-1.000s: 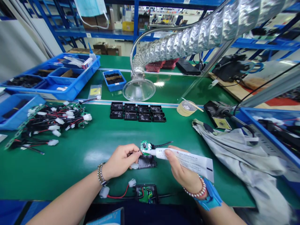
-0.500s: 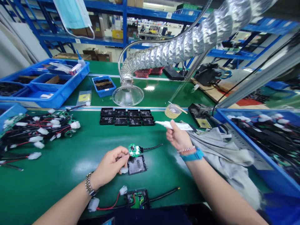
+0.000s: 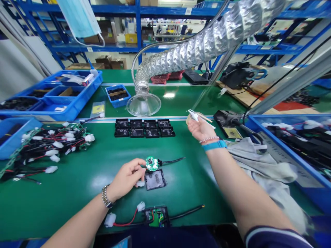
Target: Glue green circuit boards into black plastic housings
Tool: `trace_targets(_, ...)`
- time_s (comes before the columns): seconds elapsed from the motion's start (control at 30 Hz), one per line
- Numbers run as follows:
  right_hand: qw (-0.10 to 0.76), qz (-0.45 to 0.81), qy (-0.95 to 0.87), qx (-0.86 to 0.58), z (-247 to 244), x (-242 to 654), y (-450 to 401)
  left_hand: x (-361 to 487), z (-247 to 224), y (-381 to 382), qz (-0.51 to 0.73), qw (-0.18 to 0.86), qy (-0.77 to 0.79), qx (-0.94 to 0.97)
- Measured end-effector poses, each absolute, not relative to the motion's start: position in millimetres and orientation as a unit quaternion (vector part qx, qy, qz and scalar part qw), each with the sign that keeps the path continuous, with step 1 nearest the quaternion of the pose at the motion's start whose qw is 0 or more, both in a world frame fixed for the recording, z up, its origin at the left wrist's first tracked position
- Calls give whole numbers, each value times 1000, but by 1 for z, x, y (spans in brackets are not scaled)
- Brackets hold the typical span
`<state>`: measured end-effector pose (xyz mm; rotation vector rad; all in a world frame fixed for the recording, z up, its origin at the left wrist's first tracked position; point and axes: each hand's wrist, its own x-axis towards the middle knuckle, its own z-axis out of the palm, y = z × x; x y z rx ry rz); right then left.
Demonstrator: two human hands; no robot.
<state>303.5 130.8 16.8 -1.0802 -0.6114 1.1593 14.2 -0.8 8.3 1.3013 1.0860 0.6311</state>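
Note:
My left hand (image 3: 129, 175), fingers pinched, holds a small round green circuit board (image 3: 152, 163) with white patches and a black cable stretching off to the right. Just below the board lies a flat open black case half (image 3: 155, 179), and a white connector (image 3: 140, 183) shows by my fingertips. My right hand (image 3: 201, 129) is closed around a white tube (image 3: 194, 116), its narrow nozzle no longer clearly visible. That hand covers most of a round tan container (image 3: 188, 119). Nearest my body, another black case (image 3: 156, 216) contains a green board with red and black wires.
Several black case halves (image 3: 144, 132) stand in two rows. A funnel-shaped extractor hood (image 3: 143, 104) hangs behind them. Wired boards with white connectors (image 3: 57, 144) are heaped at left. A grey cloth (image 3: 254, 160) and a blue bin (image 3: 289, 155) occupy the right.
My right hand has moved away from me and slightly right with the white tube, reaching the round container. My left hand keeps the circuit board over the case half. The view has shifted slightly.

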Motion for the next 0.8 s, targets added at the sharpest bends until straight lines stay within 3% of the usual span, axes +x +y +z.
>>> trace_targets(0.07,583,549,-351,-485,17,285,98,14,9,-1,269,612,468,578)
trace_targets(0.1,504,537,-481,-475,16,276,82,14,9,-1,265,608,466,585)
trace_targets(0.17,346,463,-697,-423,13,259,53,13,9,0,257,599,463,601)
trace_targets(0.23,262,368,-804,-387,9,248,33,11,10,0,249,577,459,627)
trace_targets(0.33,267,294,-829,-393,5,245,20,4,12,1,241,485,424,726)
trace_targets(0.43,276,253,-850,-369,6,253,11,-4,14,2,201,329,350,854)
trace_targets(0.6,203,95,-903,-367,8,257,-14,-8,7,4,56,81,283,954)
trace_targets(0.8,150,-4,-909,-390,5,247,-32,2,9,10,-35,13,276,960)
